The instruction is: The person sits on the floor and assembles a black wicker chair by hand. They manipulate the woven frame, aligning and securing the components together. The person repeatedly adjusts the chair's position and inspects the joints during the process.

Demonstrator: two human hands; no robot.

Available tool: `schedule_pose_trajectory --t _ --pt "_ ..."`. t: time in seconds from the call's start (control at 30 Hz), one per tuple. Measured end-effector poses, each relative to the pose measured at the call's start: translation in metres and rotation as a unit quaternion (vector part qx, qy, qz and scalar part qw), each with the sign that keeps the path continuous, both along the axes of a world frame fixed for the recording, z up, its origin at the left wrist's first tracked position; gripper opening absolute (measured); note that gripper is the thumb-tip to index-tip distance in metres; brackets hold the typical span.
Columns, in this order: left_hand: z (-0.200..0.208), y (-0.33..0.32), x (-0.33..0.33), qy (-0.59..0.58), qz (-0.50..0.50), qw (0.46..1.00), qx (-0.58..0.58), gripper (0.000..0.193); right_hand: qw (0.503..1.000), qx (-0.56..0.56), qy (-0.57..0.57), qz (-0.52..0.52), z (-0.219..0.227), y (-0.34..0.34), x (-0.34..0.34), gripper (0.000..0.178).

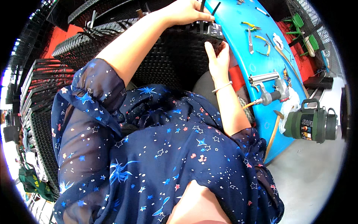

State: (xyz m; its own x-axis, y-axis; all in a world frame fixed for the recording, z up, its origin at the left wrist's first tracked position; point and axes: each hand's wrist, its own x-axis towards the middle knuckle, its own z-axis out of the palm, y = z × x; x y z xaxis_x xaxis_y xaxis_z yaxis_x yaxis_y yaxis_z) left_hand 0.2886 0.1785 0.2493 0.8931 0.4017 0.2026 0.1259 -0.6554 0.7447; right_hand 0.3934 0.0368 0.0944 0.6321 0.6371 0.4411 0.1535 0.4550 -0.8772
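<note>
Across my lap stands a black woven rattan piece (169,56), its corner lying beside the blue table. My left hand (185,13) reaches to its upper edge, thumb and fingers closed on a flat black strip (202,5) that sticks up. Another loose strip end (216,9) rises just right of those fingertips. Lower down, my right hand (220,61) grips the near corner of the weave between thumb and fingers, with the fingertips partly hidden against the black material.
On the blue table (242,56) lie yellow-handled pliers (250,27), a cutter knife (250,42), a staple gun (270,87) with a hose and a hammer (274,130). A green jug (311,121) sits near its right edge. More woven black pieces (44,82) stack up at left.
</note>
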Motion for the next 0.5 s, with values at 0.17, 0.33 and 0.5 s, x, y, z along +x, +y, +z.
schedule_pose_trajectory --t 0.17,0.33,0.5 --pt "-0.007 0.004 0.003 -0.023 -0.026 0.999 -0.006 0.025 0.999 -0.005 -0.024 -0.025 -0.001 -0.002 0.007 0.049" --pt "-0.007 -0.003 0.002 -0.031 -0.029 0.999 0.015 0.027 0.999 0.033 -0.003 -0.033 0.002 -0.002 0.002 0.05" --pt "0.0 -0.018 -0.006 -0.007 -0.013 0.999 0.045 0.032 0.996 0.022 -0.047 -0.066 -0.001 -0.004 0.004 0.052"
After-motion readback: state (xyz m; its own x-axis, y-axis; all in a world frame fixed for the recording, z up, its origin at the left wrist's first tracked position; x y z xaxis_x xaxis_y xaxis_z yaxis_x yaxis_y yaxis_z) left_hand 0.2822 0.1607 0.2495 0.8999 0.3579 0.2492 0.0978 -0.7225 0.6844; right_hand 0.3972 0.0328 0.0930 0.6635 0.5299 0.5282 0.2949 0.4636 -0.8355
